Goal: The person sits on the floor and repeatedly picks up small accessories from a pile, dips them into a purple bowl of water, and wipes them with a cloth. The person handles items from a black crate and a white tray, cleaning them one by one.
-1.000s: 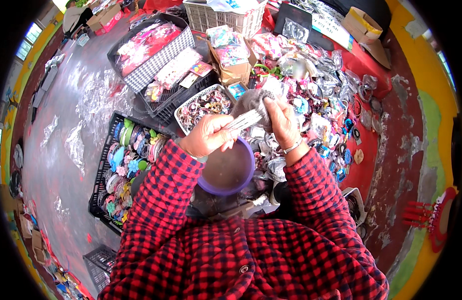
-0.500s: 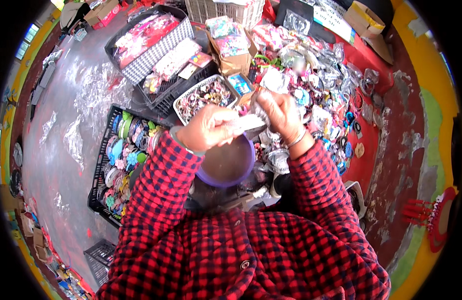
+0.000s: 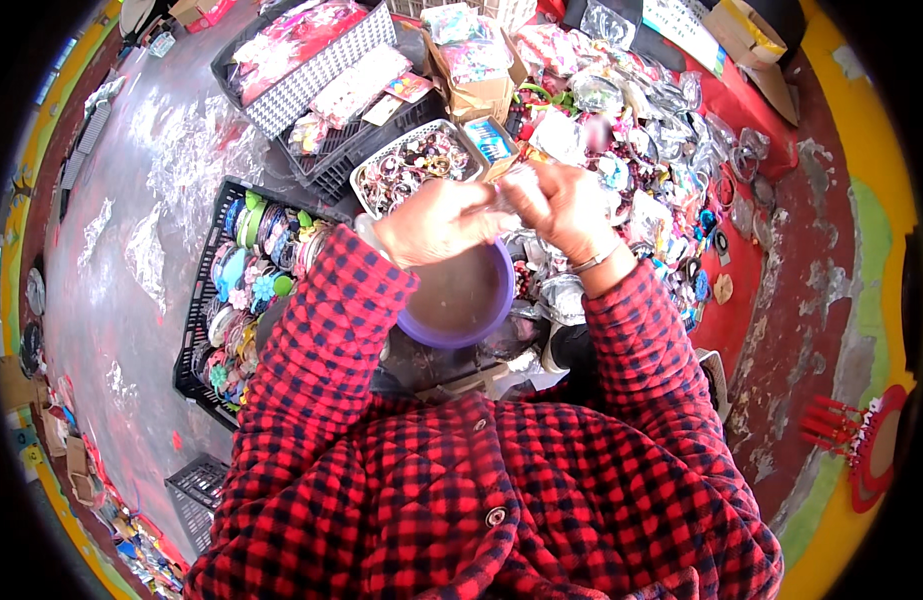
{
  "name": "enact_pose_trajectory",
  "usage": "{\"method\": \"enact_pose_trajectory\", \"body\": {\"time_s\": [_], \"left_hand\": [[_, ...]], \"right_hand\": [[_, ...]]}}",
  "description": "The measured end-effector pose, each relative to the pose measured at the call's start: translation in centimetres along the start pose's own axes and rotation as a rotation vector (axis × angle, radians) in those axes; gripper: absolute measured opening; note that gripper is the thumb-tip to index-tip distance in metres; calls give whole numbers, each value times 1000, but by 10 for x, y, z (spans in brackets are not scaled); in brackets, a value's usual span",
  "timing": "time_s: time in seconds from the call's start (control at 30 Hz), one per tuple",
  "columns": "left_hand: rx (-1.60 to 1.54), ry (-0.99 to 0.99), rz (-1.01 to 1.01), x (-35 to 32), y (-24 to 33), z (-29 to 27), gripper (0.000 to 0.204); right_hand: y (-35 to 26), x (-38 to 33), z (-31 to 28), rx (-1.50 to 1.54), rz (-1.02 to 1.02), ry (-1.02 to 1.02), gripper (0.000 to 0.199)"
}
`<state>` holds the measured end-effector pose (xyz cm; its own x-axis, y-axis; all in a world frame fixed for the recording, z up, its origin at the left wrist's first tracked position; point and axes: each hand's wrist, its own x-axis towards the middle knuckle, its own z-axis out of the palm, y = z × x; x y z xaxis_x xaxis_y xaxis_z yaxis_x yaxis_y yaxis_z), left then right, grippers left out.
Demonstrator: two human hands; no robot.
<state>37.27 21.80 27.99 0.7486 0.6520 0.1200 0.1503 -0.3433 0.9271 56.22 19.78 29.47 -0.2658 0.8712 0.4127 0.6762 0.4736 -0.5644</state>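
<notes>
My left hand (image 3: 436, 225) and my right hand (image 3: 569, 210) meet above a purple basin (image 3: 451, 339) with a dull brownish inside. Both sets of fingers are closed, and the fingertips are close together. A shiny whitish piece of plastic (image 3: 522, 188) shows at my right fingers. What my left fingers pinch is mostly covered by the hands. Just beyond them stands a pale basket (image 3: 356, 187) full of small hair ties. Next to that is an open little box (image 3: 492, 143) with blue packets inside.
To the left, a black crate (image 3: 188, 345) holds colourful headbands (image 3: 244, 290). A heap of accessories and plastic bags (image 3: 646, 150) covers the red sheet (image 3: 746, 225) at the right. Farther off are a cardboard box (image 3: 478, 97) of packets and a large grey crate (image 3: 326, 80).
My hands have come closer together and the right has turned over the fingertips of the left. The white thing at my left fingers is now mostly hidden. The view has shifted slightly.
</notes>
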Motion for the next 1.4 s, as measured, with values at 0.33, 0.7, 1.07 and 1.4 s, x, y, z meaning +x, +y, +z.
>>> {"method": "enact_pose_trajectory", "body": {"time_s": [0.33, 0.7, 1.07, 1.4], "left_hand": [[176, 99, 19, 2, 15, -2, 33], [75, 138, 48, -7, 29, -13, 22], [-1002, 679, 104, -22, 0, -46, 27], [-580, 521, 57, 2, -13, -5, 19]], "right_hand": [[-4, 1, -6, 154, -111, -39, 12], [-2, 1, -17, 445, 244, -136, 37], [75, 2, -17, 1096, 863, 402, 30], [18, 12, 1, 2035, 575, 56, 48]]}}
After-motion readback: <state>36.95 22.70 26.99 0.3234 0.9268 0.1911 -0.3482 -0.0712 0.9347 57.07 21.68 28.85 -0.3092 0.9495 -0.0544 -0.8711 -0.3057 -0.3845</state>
